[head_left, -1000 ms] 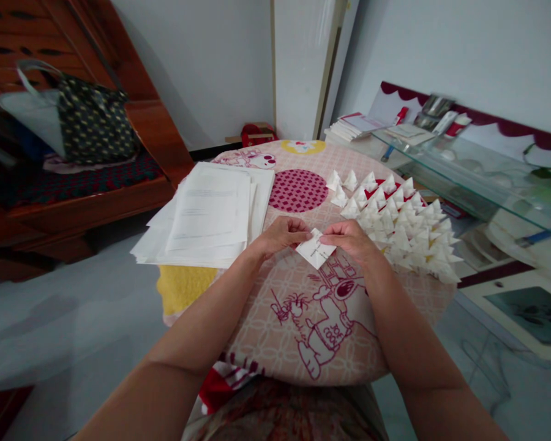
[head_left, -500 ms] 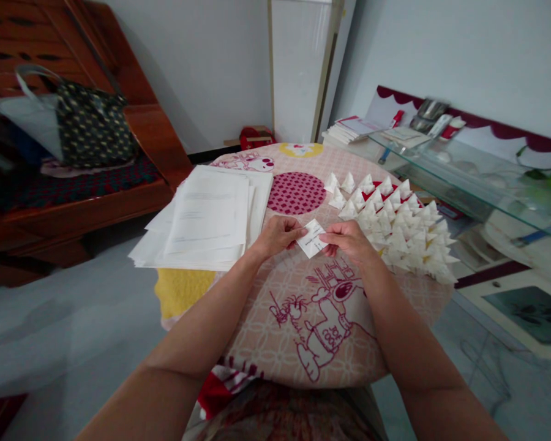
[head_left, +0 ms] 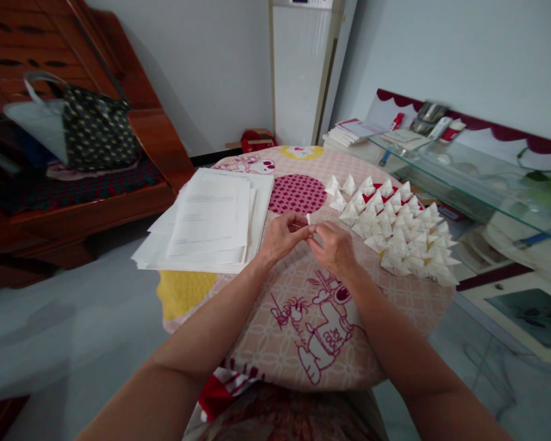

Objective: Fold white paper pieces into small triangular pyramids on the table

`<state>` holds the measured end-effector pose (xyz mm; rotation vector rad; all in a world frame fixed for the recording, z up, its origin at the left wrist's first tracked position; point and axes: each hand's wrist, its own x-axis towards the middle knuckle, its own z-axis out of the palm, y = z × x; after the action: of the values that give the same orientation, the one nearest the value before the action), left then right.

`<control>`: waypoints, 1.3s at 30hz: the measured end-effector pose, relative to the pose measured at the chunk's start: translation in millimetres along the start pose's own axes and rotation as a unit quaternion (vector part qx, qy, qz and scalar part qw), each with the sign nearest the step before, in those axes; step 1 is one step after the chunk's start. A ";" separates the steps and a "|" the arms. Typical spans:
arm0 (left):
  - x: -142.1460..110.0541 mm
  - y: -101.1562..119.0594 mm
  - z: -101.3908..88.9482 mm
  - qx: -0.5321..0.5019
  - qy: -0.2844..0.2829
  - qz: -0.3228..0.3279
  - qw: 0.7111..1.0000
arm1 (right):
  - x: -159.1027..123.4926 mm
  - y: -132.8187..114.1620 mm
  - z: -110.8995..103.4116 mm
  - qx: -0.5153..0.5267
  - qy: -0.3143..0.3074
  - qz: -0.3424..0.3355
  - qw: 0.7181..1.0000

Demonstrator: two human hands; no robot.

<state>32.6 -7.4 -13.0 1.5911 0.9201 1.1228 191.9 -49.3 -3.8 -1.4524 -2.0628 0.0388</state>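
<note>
Close together over the middle of the table, my left hand [head_left: 284, 236] and my right hand [head_left: 334, 246] pinch a small folded paper [head_left: 308, 218] between their fingertips. Only a thin white edge of it shows; the fingers cover the rest. To the right of my hands stand several folded white paper pieces [head_left: 397, 229] with pointed tips, grouped in rows. On the left lies a loose stack of white paper sheets [head_left: 211, 214], the top ones with faint print.
The round table has a pink patterned cloth [head_left: 266, 343]. A glass-topped cabinet [head_left: 487, 184] stands close on the right, with booklets [head_left: 349, 131] at its near end. At the left, a wooden bench [head_left: 156, 141] holds a dark patterned bag [head_left: 98, 128].
My hands have drawn together, the right one moving left. The paper, flat and showing its printed face before, is now turned edge-on and mostly hidden by my fingers.
</note>
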 end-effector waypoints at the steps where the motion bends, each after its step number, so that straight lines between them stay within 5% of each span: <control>1: 0.7 -0.5 -1.1 -0.004 0.011 -0.002 1.000 | -0.6 -1.1 2.1 0.000 0.001 -0.022 1.000; 6: 3.6 -3.9 -8.3 -0.030 0.044 -0.028 0.998 | -0.8 6.6 5.5 0.059 0.036 -0.085 0.994; 11: 4.6 -5.2 -14.0 -0.091 -0.041 -0.154 0.983 | 3.0 30.1 -4.9 0.165 0.103 0.040 0.980; 16: 3.0 -9.5 -12.7 -0.030 -0.111 -0.208 0.971 | 3.6 44.9 -9.8 0.337 -0.087 0.222 0.911; 21: 2.0 -13.8 -7.4 0.081 -0.137 -0.201 0.967 | 0.9 41.6 -14.4 0.349 -0.240 0.292 0.858; 28: 0.4 -12.2 -3.6 0.362 -0.108 -0.029 0.925 | 2.3 28.7 -21.3 0.179 -0.278 0.267 0.905; 35: -3.0 -8.7 -1.5 0.374 -0.214 0.100 0.897 | 1.0 17.2 -23.1 -0.048 -0.233 0.141 0.961; 39: -2.9 -8.9 -2.5 0.390 -0.242 0.134 0.878 | -3.3 18.1 -16.4 -0.055 -0.233 0.046 0.970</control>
<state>28.9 -7.0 -22.0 2.5765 0.8642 0.4567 215.9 -50.0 1.6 -1.7349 -2.3941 0.3361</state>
